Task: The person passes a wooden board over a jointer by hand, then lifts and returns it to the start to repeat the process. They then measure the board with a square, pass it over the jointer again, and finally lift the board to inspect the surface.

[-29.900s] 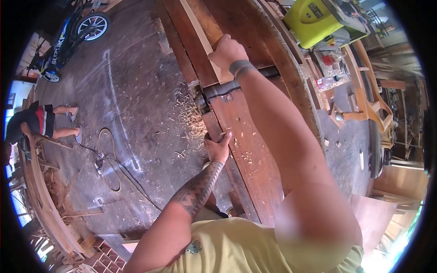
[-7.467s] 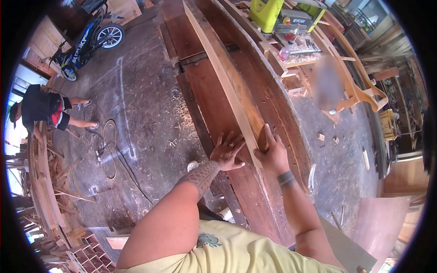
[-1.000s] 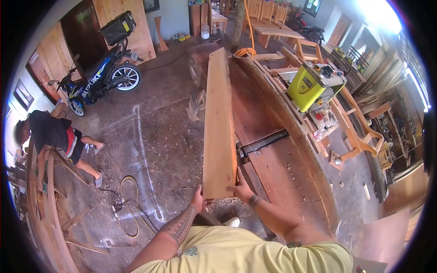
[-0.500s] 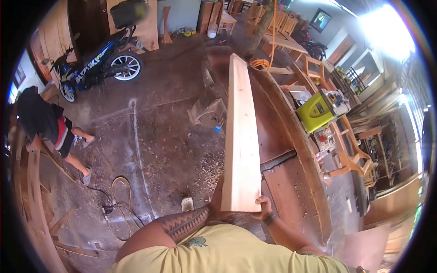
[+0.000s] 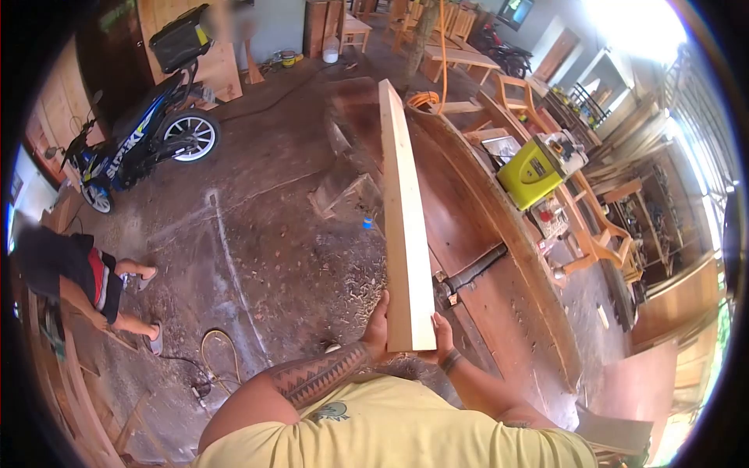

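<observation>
A long, pale, squared wooden beam (image 5: 404,234) extends away from my body, its near end between my two hands. My left hand (image 5: 378,331) grips the beam's left side near that end, with the tattooed forearm below it. At the right side, my right hand (image 5: 441,335) holds the same end, thumb upward along the wood. Beneath and to the right of the beam lies a wide reddish-brown wooden slab (image 5: 499,312) with a raised, curved edge. A dark clamp-like bar (image 5: 476,267) crosses the slab.
A person (image 5: 78,273) bends over wood at the left. Behind stands a blue and black motorcycle (image 5: 140,148). A green machine (image 5: 529,173) is at the right beside wooden chair frames (image 5: 597,234). A hose (image 5: 221,343) and wood shavings lie on the floor.
The beam has turned, showing two long faces, and its near end has shifted slightly left and up with both hands. The camera view has moved; more of the dark bar shows.
</observation>
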The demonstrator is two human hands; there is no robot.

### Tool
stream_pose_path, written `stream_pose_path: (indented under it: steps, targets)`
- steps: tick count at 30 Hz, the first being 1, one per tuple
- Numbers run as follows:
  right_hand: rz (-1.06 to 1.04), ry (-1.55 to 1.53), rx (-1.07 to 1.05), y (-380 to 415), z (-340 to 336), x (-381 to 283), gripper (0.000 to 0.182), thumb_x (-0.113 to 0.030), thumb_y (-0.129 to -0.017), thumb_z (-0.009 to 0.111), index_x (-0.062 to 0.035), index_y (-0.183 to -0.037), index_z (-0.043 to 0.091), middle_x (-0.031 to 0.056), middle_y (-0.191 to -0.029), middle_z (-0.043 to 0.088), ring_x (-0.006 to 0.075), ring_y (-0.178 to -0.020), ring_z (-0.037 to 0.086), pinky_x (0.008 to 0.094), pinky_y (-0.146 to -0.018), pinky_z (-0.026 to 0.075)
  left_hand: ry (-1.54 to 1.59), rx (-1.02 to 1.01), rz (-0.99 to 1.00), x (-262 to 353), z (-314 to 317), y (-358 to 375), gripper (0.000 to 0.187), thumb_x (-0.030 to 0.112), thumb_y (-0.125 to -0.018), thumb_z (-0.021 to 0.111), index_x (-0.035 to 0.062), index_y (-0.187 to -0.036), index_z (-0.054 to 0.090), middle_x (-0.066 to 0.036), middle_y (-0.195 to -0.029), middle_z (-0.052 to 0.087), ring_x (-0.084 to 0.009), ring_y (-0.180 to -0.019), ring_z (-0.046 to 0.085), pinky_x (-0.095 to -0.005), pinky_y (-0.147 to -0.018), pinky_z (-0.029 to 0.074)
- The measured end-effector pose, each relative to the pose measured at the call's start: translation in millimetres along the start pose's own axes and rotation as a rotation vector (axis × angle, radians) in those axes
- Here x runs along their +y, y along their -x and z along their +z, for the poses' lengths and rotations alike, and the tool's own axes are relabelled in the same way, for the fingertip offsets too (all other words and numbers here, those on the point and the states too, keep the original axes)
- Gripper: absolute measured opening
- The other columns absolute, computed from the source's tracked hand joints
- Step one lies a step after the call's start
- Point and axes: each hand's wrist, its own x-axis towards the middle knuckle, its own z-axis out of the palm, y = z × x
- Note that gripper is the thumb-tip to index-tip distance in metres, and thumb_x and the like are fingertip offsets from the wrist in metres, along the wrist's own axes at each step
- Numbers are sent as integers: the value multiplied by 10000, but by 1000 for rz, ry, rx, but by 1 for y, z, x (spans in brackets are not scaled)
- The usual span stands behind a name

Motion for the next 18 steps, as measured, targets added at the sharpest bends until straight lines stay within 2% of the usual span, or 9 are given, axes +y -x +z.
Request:
stream_pose_path:
  steps: [2,4,6,9,11,12,14,17,18]
  targets:
    - [0,-1,11,3,5,3,791,-674,-978,632,-192,-1602,564,108,-1512,689,358,-1299,692,610,-1077,539,-10,64,-76,10,-14,3,774,703,-1118,476,67,-1545,589,-152,-1469,696,-313,-1316,697,-496,-1133,564]
    - [-1,229,255,22,49,-5,851,-726,-930,630,-234,-1620,552,79,-1647,574,328,-1452,562,618,-1145,448,-175,157,-96,23,-25,16,801,688,-1128,454,39,-1590,537,-177,-1520,666,-330,-1363,673,-512,-1183,536]
    - [43,417,372,18,30,0,1014,-812,-848,619,-218,-1662,510,47,-1788,413,305,-1582,399,628,-1199,328,-244,187,-121,31,-31,27,824,684,-1124,453,26,-1618,502,-192,-1564,637,-350,-1406,648,-522,-1213,515]
    - [-24,293,106,-2,27,6,750,-560,-998,720,-132,-1590,551,66,-1480,674,231,-1266,683,488,-1002,595,-195,123,-170,36,-79,26,927,754,-1073,484,46,-1671,444,-191,-1624,589,-390,-1453,607,-576,-1242,478]
    - [-82,289,55,-8,36,10,589,-504,-1043,720,-137,-1492,616,77,-1387,711,231,-1197,725,431,-927,631,-178,150,-146,40,-88,31,1003,807,-1026,525,61,-1687,414,-175,-1634,575,-406,-1456,598,-603,-1236,479]
    - [-101,296,26,-9,41,10,510,-477,-1066,720,-140,-1442,648,82,-1341,730,230,-1163,746,402,-890,649,-190,163,-155,43,-93,36,998,770,-1011,578,59,-1689,404,-179,-1632,574,-409,-1458,595,-610,-1233,481]
    - [-56,469,73,-12,47,8,524,-486,-1088,693,-136,-1474,631,55,-1306,719,203,-1112,743,390,-859,655,-205,188,-159,52,-107,42,1005,694,-979,685,56,-1694,383,-186,-1627,571,-415,-1461,590,-623,-1228,485]
    - [72,677,76,-7,43,-3,571,-539,-1100,673,-128,-1493,622,45,-1187,722,180,-1052,738,362,-800,650,-381,96,-163,68,-134,37,1019,504,-890,810,51,-1691,373,-206,-1620,569,-424,-1462,588,-622,-1222,496]
    - [110,733,36,-6,36,-8,572,-546,-1101,670,-122,-1483,632,51,-1159,722,178,-1056,735,358,-794,646,-343,113,-146,75,-130,35,1013,375,-831,826,29,-1675,387,-217,-1594,587,-415,-1440,609,-593,-1213,516]
